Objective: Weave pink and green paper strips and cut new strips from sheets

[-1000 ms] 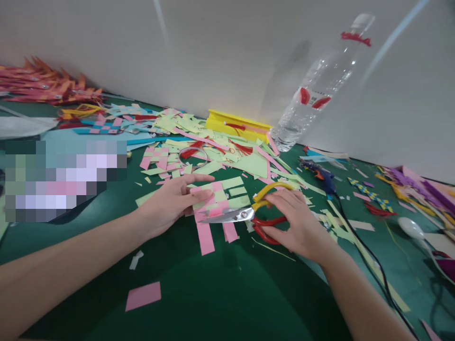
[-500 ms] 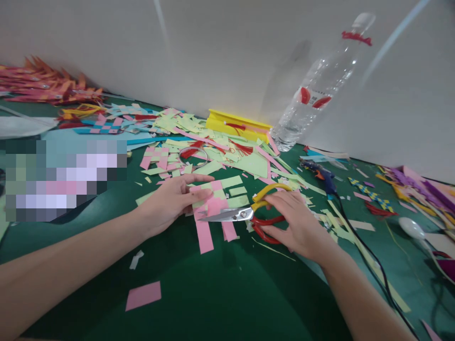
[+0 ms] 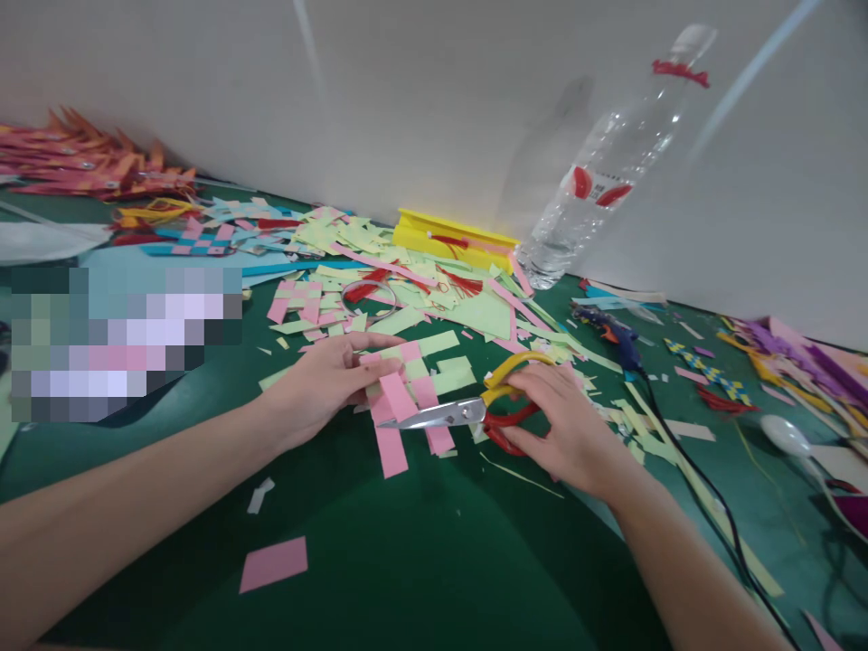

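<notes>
My left hand pinches the left edge of a woven piece of pink and pale green paper strips, whose loose ends stick out to the right and downward. In my right hand is a pair of scissors with one yellow and one red handle; my fingers are in the loops. The blades point left and lie over the lower pink strips, nearly closed. Whether any paper is between them I cannot tell.
Paper scraps and a yellow folded strip lie along the wall. A clear bottle leans there. To the right are a glue gun with its black cord and a white spoon. A pink rectangle lies in front.
The scissor blades have come closer together. The woven paper has tilted slightly, and a pink strip near my left fingertips has shifted. Both hands are almost where they were.
</notes>
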Action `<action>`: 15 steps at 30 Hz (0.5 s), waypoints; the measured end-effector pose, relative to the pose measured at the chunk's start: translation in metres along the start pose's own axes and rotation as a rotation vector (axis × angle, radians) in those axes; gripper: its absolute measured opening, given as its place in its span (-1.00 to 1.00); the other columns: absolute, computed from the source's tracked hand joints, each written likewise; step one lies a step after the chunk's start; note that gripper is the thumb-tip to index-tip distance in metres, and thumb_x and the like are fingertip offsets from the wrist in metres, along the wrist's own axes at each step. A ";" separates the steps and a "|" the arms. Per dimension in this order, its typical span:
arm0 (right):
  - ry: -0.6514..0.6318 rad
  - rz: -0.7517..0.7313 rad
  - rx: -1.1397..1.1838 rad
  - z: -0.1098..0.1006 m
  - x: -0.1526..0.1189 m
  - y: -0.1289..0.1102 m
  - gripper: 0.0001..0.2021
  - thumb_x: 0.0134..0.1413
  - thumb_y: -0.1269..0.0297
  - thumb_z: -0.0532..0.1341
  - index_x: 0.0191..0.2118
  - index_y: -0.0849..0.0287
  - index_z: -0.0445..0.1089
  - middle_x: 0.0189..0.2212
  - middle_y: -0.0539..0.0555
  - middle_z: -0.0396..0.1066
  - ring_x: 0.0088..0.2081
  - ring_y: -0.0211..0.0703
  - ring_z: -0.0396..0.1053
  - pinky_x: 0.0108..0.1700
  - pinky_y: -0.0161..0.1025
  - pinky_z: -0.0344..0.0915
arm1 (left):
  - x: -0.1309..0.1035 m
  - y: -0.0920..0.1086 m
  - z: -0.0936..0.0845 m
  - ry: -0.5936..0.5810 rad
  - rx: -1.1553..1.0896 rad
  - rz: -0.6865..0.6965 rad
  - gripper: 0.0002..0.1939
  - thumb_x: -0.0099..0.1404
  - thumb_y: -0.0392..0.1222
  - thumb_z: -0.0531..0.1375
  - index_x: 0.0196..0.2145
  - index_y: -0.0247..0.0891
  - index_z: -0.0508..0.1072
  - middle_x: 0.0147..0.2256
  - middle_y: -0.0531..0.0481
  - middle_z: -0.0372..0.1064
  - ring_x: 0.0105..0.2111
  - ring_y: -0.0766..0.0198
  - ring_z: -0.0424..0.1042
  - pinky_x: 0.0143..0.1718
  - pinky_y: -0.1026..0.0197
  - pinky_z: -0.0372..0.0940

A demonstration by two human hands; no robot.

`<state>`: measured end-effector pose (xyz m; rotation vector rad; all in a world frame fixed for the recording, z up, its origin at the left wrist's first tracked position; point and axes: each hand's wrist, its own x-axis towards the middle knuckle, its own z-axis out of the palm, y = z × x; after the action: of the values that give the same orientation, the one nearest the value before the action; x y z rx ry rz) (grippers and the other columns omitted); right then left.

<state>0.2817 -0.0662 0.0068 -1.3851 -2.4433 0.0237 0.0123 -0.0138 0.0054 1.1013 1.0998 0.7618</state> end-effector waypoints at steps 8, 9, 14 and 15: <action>0.208 0.239 0.190 0.001 0.000 0.005 -0.66 -0.01 0.27 0.22 -0.06 0.12 0.26 -0.15 0.19 0.40 -0.14 0.08 0.41 -0.15 0.03 0.40 | -0.001 0.004 -0.002 0.077 -0.070 -0.009 -0.65 0.19 -0.23 0.29 -0.05 -0.23 0.42 -0.48 0.06 0.43 -0.47 0.32 0.43 -0.49 0.37 0.37; 0.220 0.296 0.241 0.002 0.000 0.006 -0.65 -0.02 0.26 0.22 -0.06 0.12 0.26 -0.19 0.18 0.40 -0.18 0.05 0.42 -0.18 0.01 0.41 | -0.001 0.004 -0.002 0.088 -0.080 -0.005 -0.64 0.19 -0.22 0.29 -0.03 -0.22 0.42 -0.47 0.05 0.44 -0.45 0.31 0.44 -0.48 0.36 0.38; 0.320 0.556 0.640 0.001 0.004 0.011 -0.62 -0.06 0.25 0.27 -0.07 0.11 0.28 -0.24 0.11 0.39 -0.21 -0.04 0.40 -0.17 -0.07 0.39 | -0.002 0.003 -0.002 0.113 -0.076 0.007 -0.60 0.20 -0.19 0.29 0.01 -0.19 0.41 -0.47 0.06 0.44 -0.48 0.34 0.42 -0.53 0.38 0.37; 0.349 0.601 0.754 0.001 0.005 0.011 -0.63 -0.08 0.24 0.28 -0.10 0.11 0.29 -0.26 0.08 0.38 -0.24 -0.09 0.40 -0.19 -0.11 0.39 | -0.002 0.003 -0.002 0.113 -0.073 0.005 -0.60 0.21 -0.19 0.29 0.02 -0.19 0.40 -0.48 0.06 0.43 -0.49 0.35 0.41 -0.54 0.39 0.37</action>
<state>0.2888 -0.0562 0.0056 -1.5062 -1.4206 0.6965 0.0099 -0.0145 0.0092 1.0093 1.1554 0.8700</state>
